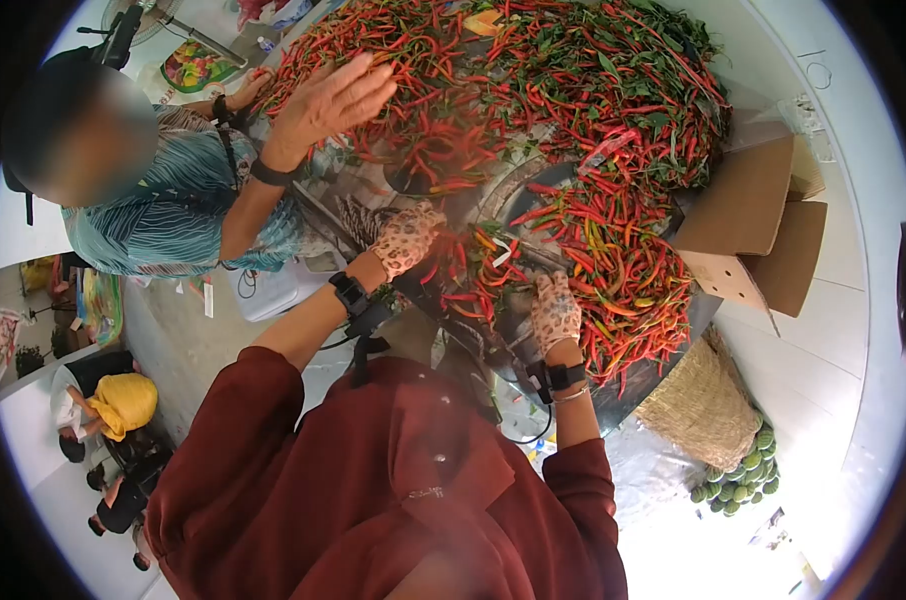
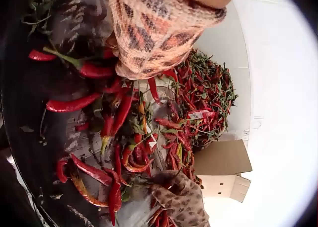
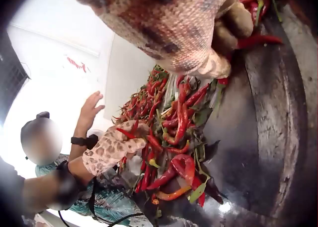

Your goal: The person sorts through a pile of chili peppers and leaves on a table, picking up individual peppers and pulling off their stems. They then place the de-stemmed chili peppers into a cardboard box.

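Observation:
Both hands wear leopard-print gloves over a dark round surface strewn with red chilies. The left hand (image 1: 408, 240) is at the left side of the loose chilies; in the right wrist view this left hand (image 3: 112, 150) pinches a red chili (image 3: 126, 133). The right hand (image 1: 556, 315) is low at the near edge of the larger chili pile (image 1: 623, 290). Seen close up, the right hand (image 3: 169, 31) has its fingers curled, with a red chili (image 3: 258, 41) sticking out from under them. Loose chilies (image 2: 94, 173) with green stems lie between the hands.
A large heap of chilies with leaves (image 1: 633, 90) covers the far side. An open cardboard box (image 1: 738, 210) stands at the right, near a woven sack (image 1: 703, 400) and round green produce (image 1: 743, 480). Another person's raised hand (image 1: 333, 100) is at the left.

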### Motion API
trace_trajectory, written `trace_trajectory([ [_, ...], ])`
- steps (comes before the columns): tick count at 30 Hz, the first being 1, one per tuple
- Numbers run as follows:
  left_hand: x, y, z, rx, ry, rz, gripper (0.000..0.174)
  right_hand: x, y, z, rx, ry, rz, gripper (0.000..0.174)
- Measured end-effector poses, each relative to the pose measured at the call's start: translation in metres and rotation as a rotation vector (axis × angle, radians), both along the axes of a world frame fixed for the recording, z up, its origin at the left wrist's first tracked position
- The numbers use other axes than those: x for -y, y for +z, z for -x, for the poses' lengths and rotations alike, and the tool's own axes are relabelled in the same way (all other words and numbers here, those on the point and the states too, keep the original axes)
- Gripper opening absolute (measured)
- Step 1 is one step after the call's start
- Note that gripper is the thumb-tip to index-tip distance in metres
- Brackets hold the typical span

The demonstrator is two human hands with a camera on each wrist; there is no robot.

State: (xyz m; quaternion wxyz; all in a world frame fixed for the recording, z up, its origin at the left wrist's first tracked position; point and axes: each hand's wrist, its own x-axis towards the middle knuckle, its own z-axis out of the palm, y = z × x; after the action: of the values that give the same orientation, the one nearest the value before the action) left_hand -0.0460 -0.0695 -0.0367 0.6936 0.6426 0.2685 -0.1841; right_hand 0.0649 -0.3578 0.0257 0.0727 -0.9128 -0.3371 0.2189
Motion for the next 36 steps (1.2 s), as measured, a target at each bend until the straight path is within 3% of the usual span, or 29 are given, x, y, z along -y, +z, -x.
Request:
trace_trajectory([
  [2, -0.009, -0.024, 0.015, 0.514, -0.098, -0.538, 0.033, 0.0, 0.002, 0.001, -0.014, -0.037, 0.025, 0.036],
  [3, -0.009, -0.026, 0.016, 0.514, -0.099, -0.538, 0.033, -0.001, 0.006, 0.0, -0.018, -0.037, 0.013, 0.035],
  [8, 0.006, 0.003, 0.012, 0.406, -0.305, -1.015, 0.031, 0.002, -0.016, 0.001, -0.071, -0.126, -0.161, 0.034],
  [9, 0.011, 0.024, 0.004, 0.404, -0.303, -1.014, 0.031, 0.002, -0.018, 0.003, -0.029, -0.09, -0.213, 0.034],
  [11, 0.024, 0.066, -0.019, 0.181, -0.542, -0.883, 0.034, 0.0, -0.024, 0.004, 0.018, -0.053, -0.263, 0.035],
  [13, 0.033, 0.062, -0.025, 0.249, -0.56, -0.963, 0.033, -0.008, -0.032, 0.004, -0.001, -0.036, -0.263, 0.037],
  [15, 0.039, 0.067, -0.034, 0.156, -0.725, -1.021, 0.037, -0.019, -0.032, 0.008, 0.024, -0.052, -0.226, 0.037],
  [19, 0.037, 0.052, -0.032, 0.149, -0.707, -1.104, 0.039, -0.035, -0.019, 0.006, -0.044, -0.107, -0.099, 0.039],
  [23, 0.018, 0.02, -0.021, 0.256, -0.627, -1.08, 0.042, -0.026, -0.02, 0.006, -0.028, -0.078, -0.155, 0.039],
  [25, 0.007, 0.015, -0.019, 0.181, -0.422, -0.799, 0.044, -0.021, -0.009, 0.005, -0.214, -0.177, -0.146, 0.039],
  [26, -0.005, -0.017, -0.01, 0.339, -0.262, -0.699, 0.042, -0.019, -0.003, 0.004, -0.217, -0.177, -0.145, 0.039],
  [29, -0.001, -0.012, -0.009, 0.297, -0.282, -0.664, 0.042, -0.006, 0.005, 0.008, -0.277, -0.253, -0.346, 0.038],
  [31, 0.003, -0.005, -0.015, 0.265, -0.308, -0.631, 0.043, 0.003, 0.004, 0.009, -0.178, -0.287, -0.476, 0.035],
  [36, 0.017, 0.032, -0.028, 0.171, -0.377, -0.55, 0.044, 0.028, 0.028, 0.001, -0.113, -0.433, -0.485, 0.033],
])
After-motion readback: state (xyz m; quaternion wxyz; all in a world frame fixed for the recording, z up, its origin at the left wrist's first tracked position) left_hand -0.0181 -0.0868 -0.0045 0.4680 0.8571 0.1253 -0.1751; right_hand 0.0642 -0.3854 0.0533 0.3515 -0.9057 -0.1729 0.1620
